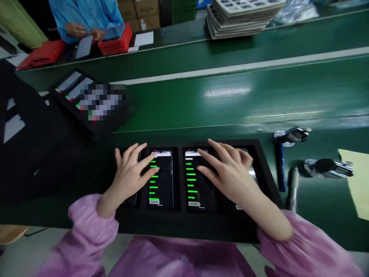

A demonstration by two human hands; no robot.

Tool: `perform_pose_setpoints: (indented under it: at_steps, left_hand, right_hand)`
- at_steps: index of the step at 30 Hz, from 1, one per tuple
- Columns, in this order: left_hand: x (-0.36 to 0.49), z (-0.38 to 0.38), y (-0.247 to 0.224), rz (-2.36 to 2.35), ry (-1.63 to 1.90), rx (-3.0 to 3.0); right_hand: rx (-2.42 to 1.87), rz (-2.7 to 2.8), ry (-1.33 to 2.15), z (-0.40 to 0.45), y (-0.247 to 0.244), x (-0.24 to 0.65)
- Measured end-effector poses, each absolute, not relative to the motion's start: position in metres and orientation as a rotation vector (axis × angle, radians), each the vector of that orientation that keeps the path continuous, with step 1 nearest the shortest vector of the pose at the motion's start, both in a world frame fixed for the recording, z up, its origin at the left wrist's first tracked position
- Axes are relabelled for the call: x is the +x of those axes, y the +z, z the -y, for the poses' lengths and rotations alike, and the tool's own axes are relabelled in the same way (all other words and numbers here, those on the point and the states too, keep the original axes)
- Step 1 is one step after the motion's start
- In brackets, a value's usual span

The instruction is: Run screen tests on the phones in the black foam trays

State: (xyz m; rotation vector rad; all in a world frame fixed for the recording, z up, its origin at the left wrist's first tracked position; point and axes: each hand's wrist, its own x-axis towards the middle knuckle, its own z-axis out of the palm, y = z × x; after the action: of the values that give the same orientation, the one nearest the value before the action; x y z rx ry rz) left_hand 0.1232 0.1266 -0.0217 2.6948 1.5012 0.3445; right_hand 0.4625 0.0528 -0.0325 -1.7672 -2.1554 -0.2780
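A black foam tray (201,225) lies at the front edge of the green bench, with several smartphones in its slots. Over the left part of it spreads my left hand (129,169), fingers apart, its fingertips at the top of a lit smartphone (161,184) that shows a list of green text. My right hand (230,169) is also spread, its index fingertip at the top of a second lit smartphone (198,188) with a similar green list. The outer phones are partly hidden beneath my hands. Neither hand grips anything.
Further left, more black trays (95,127) hold phones. At right are a blue pen (280,165), a grey marker (294,188), two metal fixtures and yellow paper (357,177). Across the bench, a person in blue (86,15) handles a phone near red pads; stacked trays (242,19) stand there.
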Motion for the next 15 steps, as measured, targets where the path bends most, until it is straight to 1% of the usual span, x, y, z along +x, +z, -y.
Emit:
perform_pose_setpoints:
  at_steps: [3,6,8,11,15]
  left_hand:
    - [0.139,-0.126,-0.025,-1.407,0.295,2.724]
    - [0.104,-0.113,-0.026,-1.358,0.397,2.713]
    - [0.068,-0.108,-0.029,-1.522,0.543,2.61]
    - [0.031,-0.111,-0.036,-1.763,0.612,2.404]
    - [0.028,-0.112,-0.042,-1.781,0.627,2.339]
  right_hand:
    - [-1.709,2.208,-0.226,-0.058,-0.033,0.451]
    - [-1.692,2.157,-0.253,-0.036,-0.03,0.473]
    - [-1.752,2.058,-0.325,-0.018,-0.03,0.494]
    - [-1.854,1.965,-0.374,-0.006,-0.038,0.517]
    - [-1.856,1.979,-0.253,-0.011,-0.061,0.531]
